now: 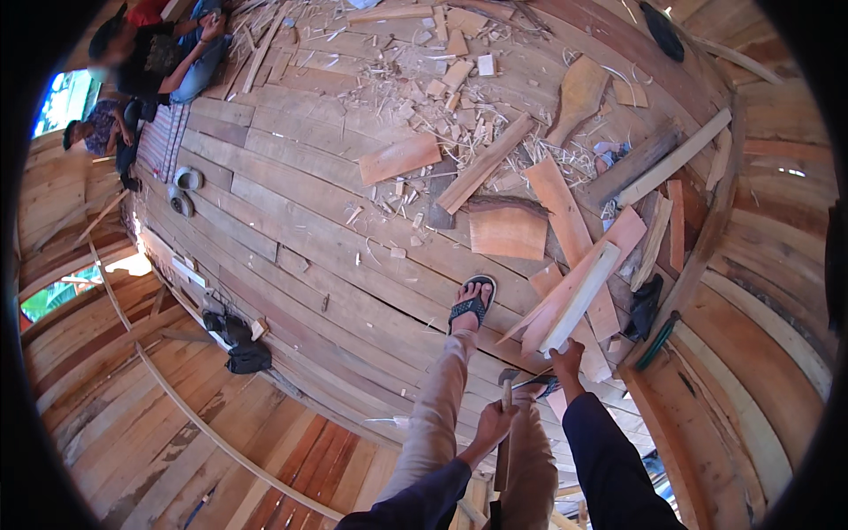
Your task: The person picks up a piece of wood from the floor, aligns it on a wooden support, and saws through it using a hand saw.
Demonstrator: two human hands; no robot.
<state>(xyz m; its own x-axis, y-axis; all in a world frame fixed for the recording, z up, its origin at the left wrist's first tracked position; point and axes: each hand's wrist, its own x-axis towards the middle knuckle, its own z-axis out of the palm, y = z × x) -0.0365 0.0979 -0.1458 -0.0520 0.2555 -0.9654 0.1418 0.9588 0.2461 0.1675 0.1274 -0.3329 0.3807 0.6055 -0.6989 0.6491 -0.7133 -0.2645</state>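
Note:
My right hand is closed on the near end of a pale, narrow wooden board, which slants away to the right above wider reddish planks. Whether the board rests on them I cannot tell. Close to my legs, my left hand is wrapped round a wooden-handled tool, held roughly upright. A small dark part shows at its upper end, too small to make out. My sandalled left foot stands on the plank floor, and my right foot is partly hidden behind my arms.
Wood chips and shavings litter the floor ahead, among loose boards and a paddle-shaped wooden piece. A curved plank wall rises at the right. Two people sit at the far left near bowls. A black bag lies left.

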